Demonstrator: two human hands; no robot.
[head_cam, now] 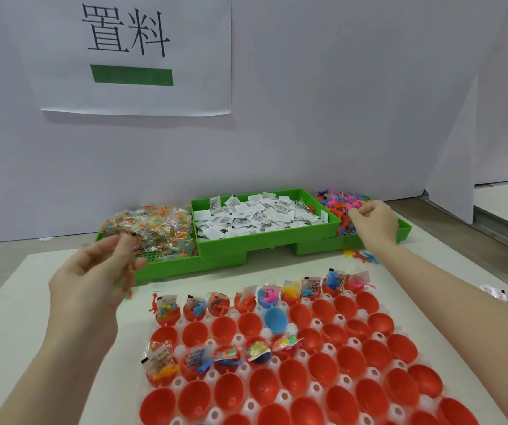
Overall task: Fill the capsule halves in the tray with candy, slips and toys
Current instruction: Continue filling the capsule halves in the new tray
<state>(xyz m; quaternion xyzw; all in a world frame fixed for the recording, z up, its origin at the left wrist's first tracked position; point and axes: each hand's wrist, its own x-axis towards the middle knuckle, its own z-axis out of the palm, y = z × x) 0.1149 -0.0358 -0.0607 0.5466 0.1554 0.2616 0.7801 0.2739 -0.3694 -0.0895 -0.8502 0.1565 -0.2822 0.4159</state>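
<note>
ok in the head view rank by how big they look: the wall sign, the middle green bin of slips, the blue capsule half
1. wall sign
2. middle green bin, full of slips
3. blue capsule half

The sign hangs farthest from the camera and looks biggest anyway, so the order seems safe.

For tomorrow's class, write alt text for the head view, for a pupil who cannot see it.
A person's right hand reaches into a green bin of colourful rubbery toys, while the left hand holds small toys beside a bin of clear candy packets. Below, a white tray holds mostly empty red plastic capsule halves.
</note>
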